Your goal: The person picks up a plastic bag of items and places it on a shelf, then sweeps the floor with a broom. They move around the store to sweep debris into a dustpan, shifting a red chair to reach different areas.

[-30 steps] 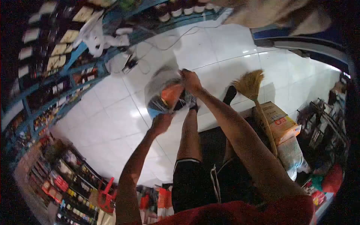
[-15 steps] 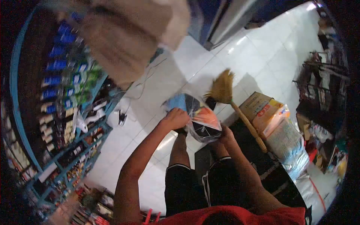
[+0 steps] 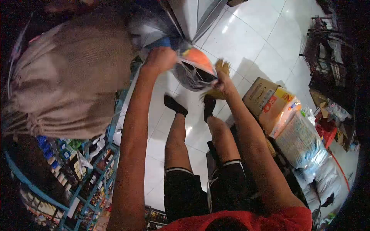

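The left hand [image 3: 161, 59] has its fingers curled closed on one side of a clear plastic bag [image 3: 192, 79], and the right hand [image 3: 224, 84] pinches the opposite edge, so the film is drawn out between them. The bag is in the air over the white tiled floor [image 3: 246, 46], in front of the person's feet in black socks [image 3: 174, 104]. An orange item [image 3: 198, 59] and dark contents show through it; a blue item [image 3: 162, 41] is beside the left hand, though whether it lies inside I cannot tell.

The bag looks light, limp and rather slippery, with film thin enough to tear; a gathered fold at each side of the rim seems the surest hold. Just beyond the right hand are the bristles of a straw broom [image 3: 223, 67]. Farther right stand a cardboard box [image 3: 260, 96] and a plastic-wrapped pack [image 3: 295, 134]; on the left, brown cloth [image 3: 73, 73] hangs above blue shelving [image 3: 79, 210]
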Available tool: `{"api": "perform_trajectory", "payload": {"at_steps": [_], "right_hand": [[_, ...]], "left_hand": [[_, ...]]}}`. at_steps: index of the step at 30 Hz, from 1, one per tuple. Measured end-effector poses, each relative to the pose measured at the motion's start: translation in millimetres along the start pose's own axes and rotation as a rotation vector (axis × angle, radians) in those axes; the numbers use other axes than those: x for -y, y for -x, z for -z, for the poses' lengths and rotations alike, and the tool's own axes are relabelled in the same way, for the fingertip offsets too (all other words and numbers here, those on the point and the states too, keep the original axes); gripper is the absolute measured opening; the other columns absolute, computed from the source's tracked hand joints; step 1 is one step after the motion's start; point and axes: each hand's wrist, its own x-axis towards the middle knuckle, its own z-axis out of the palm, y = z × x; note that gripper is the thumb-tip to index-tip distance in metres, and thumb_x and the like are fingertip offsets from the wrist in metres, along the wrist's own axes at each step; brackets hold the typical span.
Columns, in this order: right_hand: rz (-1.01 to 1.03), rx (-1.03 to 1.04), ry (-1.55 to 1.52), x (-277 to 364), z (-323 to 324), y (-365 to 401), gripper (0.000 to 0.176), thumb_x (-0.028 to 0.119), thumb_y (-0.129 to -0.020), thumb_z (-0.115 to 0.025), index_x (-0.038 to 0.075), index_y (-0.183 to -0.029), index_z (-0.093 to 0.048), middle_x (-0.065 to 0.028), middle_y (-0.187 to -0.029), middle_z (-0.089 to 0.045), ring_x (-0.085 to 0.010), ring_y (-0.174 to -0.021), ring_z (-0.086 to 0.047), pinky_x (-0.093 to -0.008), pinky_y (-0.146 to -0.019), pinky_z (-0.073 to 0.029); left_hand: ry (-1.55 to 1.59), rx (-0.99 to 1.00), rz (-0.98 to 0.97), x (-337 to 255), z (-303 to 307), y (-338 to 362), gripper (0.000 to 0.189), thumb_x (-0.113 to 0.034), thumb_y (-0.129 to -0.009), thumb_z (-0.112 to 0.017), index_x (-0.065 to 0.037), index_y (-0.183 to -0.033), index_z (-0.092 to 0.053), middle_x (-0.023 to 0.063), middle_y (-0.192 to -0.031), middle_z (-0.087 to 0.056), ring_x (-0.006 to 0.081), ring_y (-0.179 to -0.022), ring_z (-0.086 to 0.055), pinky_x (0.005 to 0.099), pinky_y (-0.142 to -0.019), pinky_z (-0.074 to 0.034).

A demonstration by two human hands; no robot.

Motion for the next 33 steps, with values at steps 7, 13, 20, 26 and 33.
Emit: {"api": "perform_trajectory", "payload": {"at_steps": [7,13,20,26,33], "right_hand": [[0.031,-0.033,0.270,-55.1,-52.8,-72.5,0.094,0.054,-0.067,-0.060,0.015,-0.133,-0.006,-0.0188,-0.125,-0.031,-0.0338,-0.110,-0.034,-0.0449,-0.071,-0.044],[0.280,0.263,0.615,-57.4,-46.2,-123.6,0.087,0.022,-0.072,-0.065,0.015,-0.132,-0.003,-0.0153,-0.124,-0.034,-0.0352,-0.112,-0.035,-0.0428,-0.075,-0.049],[0.506,0.479,0.351,-116.9,-92.8,-168.5,0.034,0.004,-0.074,-0.060,0.000,-0.105,-0.046,-0.0089,-0.102,-0.052,-0.0186,-0.091,-0.052,-0.0299,-0.080,-0.045],[0.671,0.480,0.273,-132.9,-168.4,-208.9,0.046,0.019,-0.075,-0.062,0.002,-0.113,-0.042,-0.0120,-0.105,-0.054,-0.0198,-0.090,-0.054,-0.0309,-0.083,-0.043],[0.648,0.447,0.488,-111.2,-221.2,-254.6,0.055,0.025,-0.078,-0.056,0.006,-0.124,-0.032,-0.0126,-0.118,-0.043,-0.0228,-0.102,-0.047,-0.0370,-0.088,-0.037]], "left_hand": [[0.125,-0.327,0.152,97.1,-20.4,-24.7,0.016,-0.017,-0.078,-0.050,-0.005,-0.083,-0.060,0.0127,-0.074,-0.061,0.0291,-0.064,-0.058,0.0400,-0.059,-0.045],[0.208,-0.588,-0.147,117.8,-55.4,-33.0,0.013,-0.013,-0.080,-0.049,-0.005,-0.088,-0.056,0.0144,-0.074,-0.058,0.0272,-0.059,-0.056,0.0367,-0.056,-0.044],[0.366,-0.788,0.035,111.7,-58.9,-33.3,0.012,-0.009,-0.080,-0.047,-0.004,-0.089,-0.054,0.0157,-0.071,-0.055,0.0277,-0.060,-0.054,0.0372,-0.053,-0.042],[0.048,-0.886,0.073,152.5,-84.6,-54.9,0.010,-0.006,-0.078,-0.047,-0.004,-0.086,-0.052,0.0170,-0.070,-0.055,0.0309,-0.061,-0.054,0.0391,-0.055,-0.042],[-0.072,-0.577,0.115,63.5,-60.1,1.7,0.020,-0.012,-0.077,-0.049,-0.006,-0.096,-0.053,0.0165,-0.090,-0.055,0.0332,-0.082,-0.054,0.0402,-0.074,-0.043]]}}
